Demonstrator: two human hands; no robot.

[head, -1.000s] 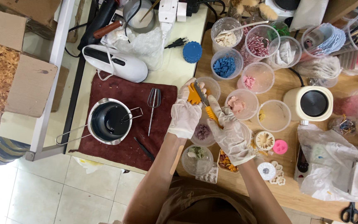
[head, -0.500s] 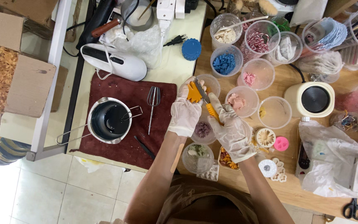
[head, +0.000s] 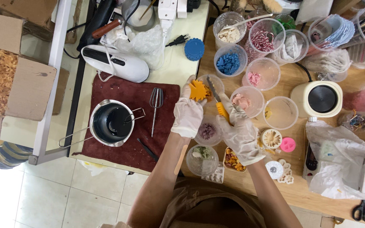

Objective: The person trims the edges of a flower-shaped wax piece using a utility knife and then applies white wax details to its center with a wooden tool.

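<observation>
I have one view only, from the camera on the head, looking almost straight down from well above the wooden table (head: 292, 192) and the pale bench (head: 178, 63) butted against its left edge. It sits far enough up to take in the tiled floor (head: 64, 198) along the near edge, with my forearms entering from the bottom.
</observation>
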